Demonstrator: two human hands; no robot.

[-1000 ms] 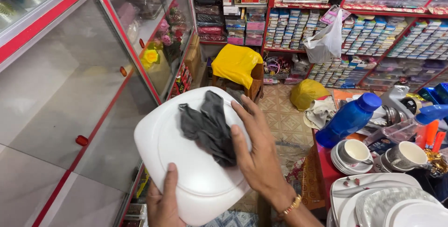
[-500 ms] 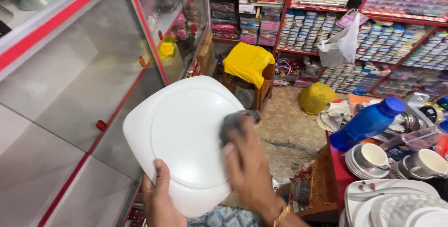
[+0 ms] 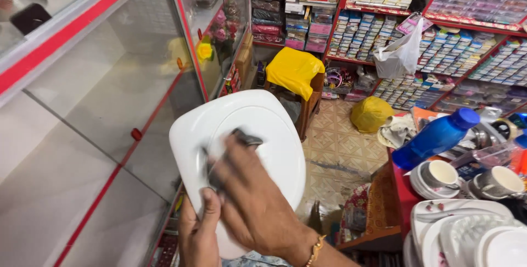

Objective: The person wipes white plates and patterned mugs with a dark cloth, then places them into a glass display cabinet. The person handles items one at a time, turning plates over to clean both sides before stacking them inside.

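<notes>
A white squarish plate (image 3: 258,130) is held up in front of me, tilted. My left hand (image 3: 198,233) grips its lower edge, thumb on the face. My right hand (image 3: 253,204) presses a dark grey cloth (image 3: 241,138) flat against the middle of the plate; most of the cloth is hidden under the fingers. A gold bracelet sits on the right wrist.
A glass display cabinet with red frame (image 3: 110,97) fills the left. At right, a table holds a blue bottle (image 3: 436,137), cups (image 3: 439,175) and stacked white plates (image 3: 466,234). Ahead stand a stool under yellow cloth (image 3: 295,69) and shelves of boxed goods (image 3: 439,36).
The right hand slid the cloth from the plate's right edge back to its middle and lower left. The plate turned a little and shifted right in view.
</notes>
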